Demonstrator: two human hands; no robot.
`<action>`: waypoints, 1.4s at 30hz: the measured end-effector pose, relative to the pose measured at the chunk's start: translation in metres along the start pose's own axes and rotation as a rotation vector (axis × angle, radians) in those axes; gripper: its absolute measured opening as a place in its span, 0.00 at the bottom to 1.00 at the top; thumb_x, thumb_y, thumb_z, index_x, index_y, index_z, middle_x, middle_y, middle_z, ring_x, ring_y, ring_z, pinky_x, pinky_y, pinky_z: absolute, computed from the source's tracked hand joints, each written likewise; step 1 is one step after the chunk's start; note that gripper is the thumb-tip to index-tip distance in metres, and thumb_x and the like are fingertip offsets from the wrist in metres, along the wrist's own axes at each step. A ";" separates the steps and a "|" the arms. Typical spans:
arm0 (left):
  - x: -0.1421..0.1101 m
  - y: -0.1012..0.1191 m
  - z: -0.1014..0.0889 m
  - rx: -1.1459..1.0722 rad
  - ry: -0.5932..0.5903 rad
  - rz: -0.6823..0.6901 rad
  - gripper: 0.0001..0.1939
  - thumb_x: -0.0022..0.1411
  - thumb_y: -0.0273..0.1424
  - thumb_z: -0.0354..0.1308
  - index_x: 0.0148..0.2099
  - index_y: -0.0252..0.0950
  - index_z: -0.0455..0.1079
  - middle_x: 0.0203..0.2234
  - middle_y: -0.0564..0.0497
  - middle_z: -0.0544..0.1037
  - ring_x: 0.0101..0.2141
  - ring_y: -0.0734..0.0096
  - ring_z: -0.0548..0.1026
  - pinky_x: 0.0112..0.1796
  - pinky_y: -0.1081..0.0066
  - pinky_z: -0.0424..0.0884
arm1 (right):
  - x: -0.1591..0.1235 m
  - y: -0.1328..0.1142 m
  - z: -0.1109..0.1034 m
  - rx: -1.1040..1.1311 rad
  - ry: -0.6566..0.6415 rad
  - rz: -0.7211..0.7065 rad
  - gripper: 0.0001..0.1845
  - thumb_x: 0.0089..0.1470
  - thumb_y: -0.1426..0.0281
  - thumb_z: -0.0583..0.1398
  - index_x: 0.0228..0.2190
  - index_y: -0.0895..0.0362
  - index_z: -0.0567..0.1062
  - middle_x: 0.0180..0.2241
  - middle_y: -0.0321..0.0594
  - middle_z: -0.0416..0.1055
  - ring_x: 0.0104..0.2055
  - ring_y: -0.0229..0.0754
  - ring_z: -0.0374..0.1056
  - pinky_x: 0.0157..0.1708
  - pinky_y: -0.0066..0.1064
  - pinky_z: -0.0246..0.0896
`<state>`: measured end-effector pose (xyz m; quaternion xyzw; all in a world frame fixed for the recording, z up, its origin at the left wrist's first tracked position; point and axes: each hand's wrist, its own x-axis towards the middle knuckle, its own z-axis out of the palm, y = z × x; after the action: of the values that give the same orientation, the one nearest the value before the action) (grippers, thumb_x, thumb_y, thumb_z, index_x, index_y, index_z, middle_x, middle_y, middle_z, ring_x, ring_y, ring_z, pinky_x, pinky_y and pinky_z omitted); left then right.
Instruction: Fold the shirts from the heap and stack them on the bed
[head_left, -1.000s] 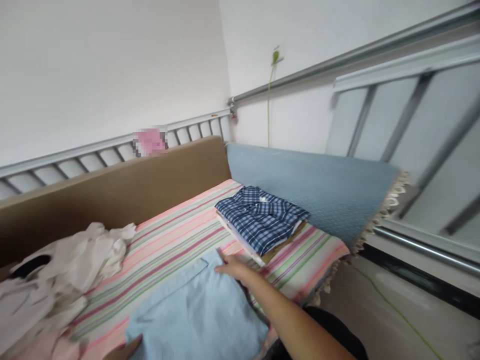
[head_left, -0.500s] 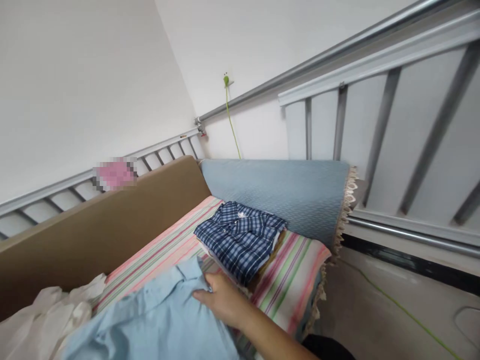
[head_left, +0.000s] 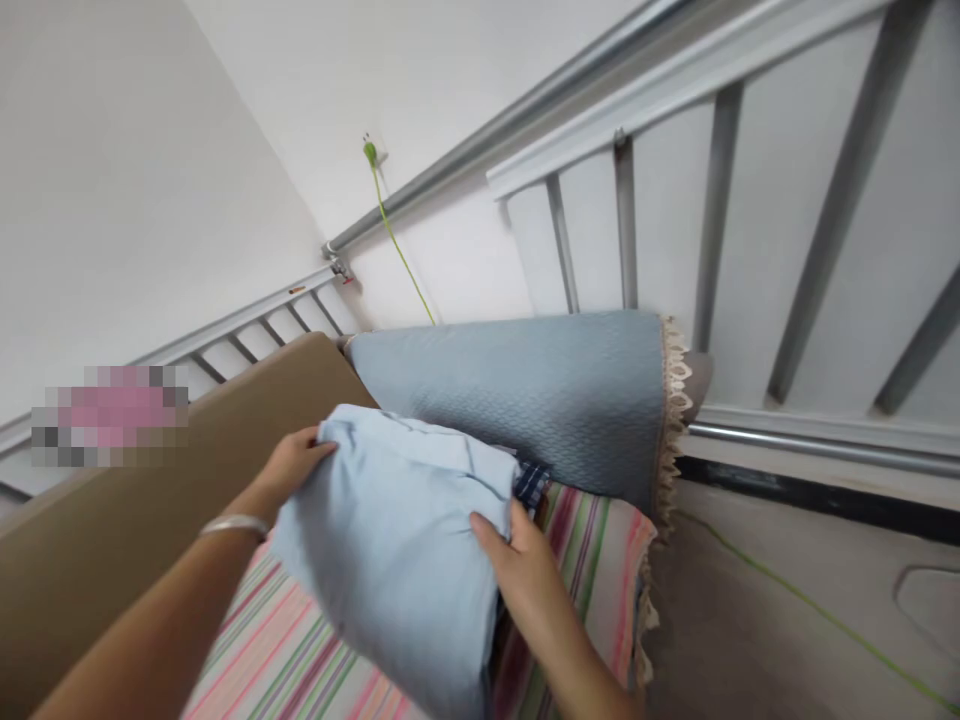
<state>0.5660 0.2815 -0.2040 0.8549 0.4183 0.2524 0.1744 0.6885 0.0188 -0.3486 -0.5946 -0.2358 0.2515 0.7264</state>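
A light blue garment, its exact kind unclear, is stretched between my two hands over the sofa seat. My left hand, with a silver bangle at the wrist, pinches its far left corner. The right corner is gripped by my right hand, thumb on top. Beneath and behind the garment, a bit of the navy plaid shirt shows near my right fingers; the rest of that shirt is hidden.
A striped cover lies over the seat. The brown backrest runs along the left, and a blue quilted armrest cover with lace trim stands behind. Radiators line the walls; a green cord hangs from a socket.
The light blue garment has moved up and right, and now covers most of the plaid shirt. My left hand has come into view holding it. The camera view has turned to the right.
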 end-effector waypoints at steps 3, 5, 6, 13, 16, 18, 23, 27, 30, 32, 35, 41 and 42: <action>0.025 -0.014 0.086 0.055 -0.126 0.021 0.03 0.41 0.30 0.60 0.22 0.37 0.70 0.18 0.53 0.74 0.27 0.66 0.71 0.34 0.69 0.63 | 0.029 0.045 -0.014 -0.184 0.101 0.157 0.26 0.48 0.63 0.56 0.50 0.56 0.70 0.44 0.45 0.75 0.48 0.51 0.69 0.48 0.41 0.62; 0.029 -0.028 0.122 0.090 -0.135 0.021 0.07 0.41 0.29 0.59 0.17 0.37 0.64 0.14 0.54 0.68 0.24 0.68 0.68 0.31 0.70 0.61 | 0.040 0.058 -0.019 -0.217 0.107 0.155 0.26 0.48 0.64 0.56 0.50 0.55 0.70 0.43 0.43 0.75 0.47 0.50 0.69 0.47 0.40 0.63; 0.030 -0.034 0.132 0.098 -0.127 0.024 0.09 0.42 0.30 0.59 0.16 0.38 0.62 0.13 0.55 0.66 0.24 0.68 0.67 0.31 0.70 0.60 | 0.042 0.058 -0.020 -0.202 0.106 0.137 0.26 0.48 0.63 0.55 0.50 0.54 0.71 0.44 0.43 0.75 0.48 0.50 0.69 0.47 0.40 0.63; 0.024 -0.040 0.122 0.032 0.082 0.078 0.10 0.53 0.38 0.51 0.30 0.38 0.67 0.27 0.53 0.73 0.32 0.68 0.68 0.37 0.71 0.62 | 0.034 0.035 -0.022 0.012 0.099 0.082 0.29 0.48 0.58 0.56 0.52 0.54 0.69 0.47 0.42 0.73 0.49 0.51 0.68 0.49 0.41 0.62; 0.028 -0.036 0.131 0.042 0.118 0.081 0.10 0.54 0.38 0.51 0.31 0.37 0.67 0.27 0.52 0.73 0.32 0.68 0.68 0.37 0.71 0.61 | 0.039 0.047 -0.026 -0.052 0.152 0.114 0.29 0.49 0.57 0.55 0.52 0.54 0.69 0.47 0.43 0.73 0.49 0.52 0.68 0.47 0.42 0.63; 0.033 -0.034 0.143 0.067 0.087 0.080 0.08 0.53 0.35 0.53 0.28 0.36 0.67 0.25 0.52 0.73 0.31 0.68 0.67 0.36 0.70 0.61 | 0.045 0.056 -0.029 -0.141 0.172 0.154 0.28 0.49 0.58 0.55 0.51 0.54 0.69 0.46 0.43 0.74 0.48 0.52 0.68 0.46 0.41 0.63; 0.044 -0.031 0.164 0.142 -0.008 0.072 0.06 0.51 0.31 0.55 0.24 0.36 0.65 0.21 0.53 0.71 0.29 0.69 0.66 0.34 0.70 0.60 | 0.050 0.063 -0.035 -0.243 0.170 0.162 0.26 0.50 0.59 0.54 0.50 0.53 0.69 0.43 0.43 0.75 0.46 0.50 0.69 0.43 0.38 0.64; 0.044 -0.029 0.161 0.193 -0.052 0.070 0.08 0.51 0.31 0.56 0.23 0.36 0.64 0.20 0.54 0.70 0.27 0.71 0.65 0.33 0.71 0.59 | 0.048 0.060 -0.036 -0.281 0.166 0.156 0.24 0.48 0.59 0.55 0.47 0.54 0.72 0.41 0.44 0.76 0.43 0.51 0.70 0.40 0.38 0.64; 0.045 -0.025 0.158 0.220 -0.067 0.070 0.08 0.52 0.31 0.55 0.24 0.35 0.66 0.20 0.54 0.70 0.27 0.71 0.65 0.33 0.71 0.59 | 0.046 0.059 -0.037 -0.313 0.163 0.160 0.24 0.48 0.58 0.56 0.45 0.55 0.73 0.39 0.45 0.76 0.41 0.51 0.71 0.39 0.38 0.63; 0.046 -0.021 0.157 0.234 -0.075 0.076 0.07 0.53 0.31 0.55 0.25 0.35 0.68 0.22 0.53 0.72 0.29 0.71 0.66 0.34 0.72 0.60 | 0.044 0.057 -0.037 -0.344 0.148 0.177 0.25 0.48 0.57 0.55 0.46 0.56 0.73 0.40 0.46 0.76 0.43 0.52 0.70 0.40 0.40 0.63; 0.049 -0.015 0.158 0.251 -0.090 0.088 0.06 0.53 0.30 0.55 0.29 0.34 0.71 0.27 0.51 0.76 0.31 0.70 0.68 0.37 0.72 0.61 | 0.043 0.053 -0.038 -0.366 0.118 0.175 0.27 0.49 0.57 0.54 0.47 0.57 0.71 0.42 0.47 0.75 0.44 0.52 0.69 0.42 0.41 0.62; 0.044 -0.002 0.158 0.290 -0.088 0.064 0.10 0.57 0.30 0.54 0.39 0.33 0.73 0.36 0.45 0.78 0.38 0.65 0.72 0.43 0.68 0.64 | 0.040 0.050 -0.040 -0.407 0.112 0.143 0.23 0.49 0.58 0.54 0.44 0.56 0.73 0.40 0.47 0.76 0.43 0.52 0.70 0.40 0.40 0.63; 0.038 0.002 0.157 0.297 -0.064 0.052 0.13 0.58 0.30 0.53 0.44 0.33 0.72 0.41 0.43 0.77 0.43 0.63 0.71 0.46 0.66 0.63 | 0.040 0.050 -0.042 -0.410 0.109 0.115 0.22 0.49 0.58 0.55 0.43 0.56 0.73 0.38 0.46 0.76 0.41 0.51 0.71 0.39 0.39 0.63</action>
<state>0.6777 0.2968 -0.3193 0.8893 0.4232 0.1649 0.0529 0.7421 0.0216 -0.4035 -0.7551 -0.2082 0.2068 0.5862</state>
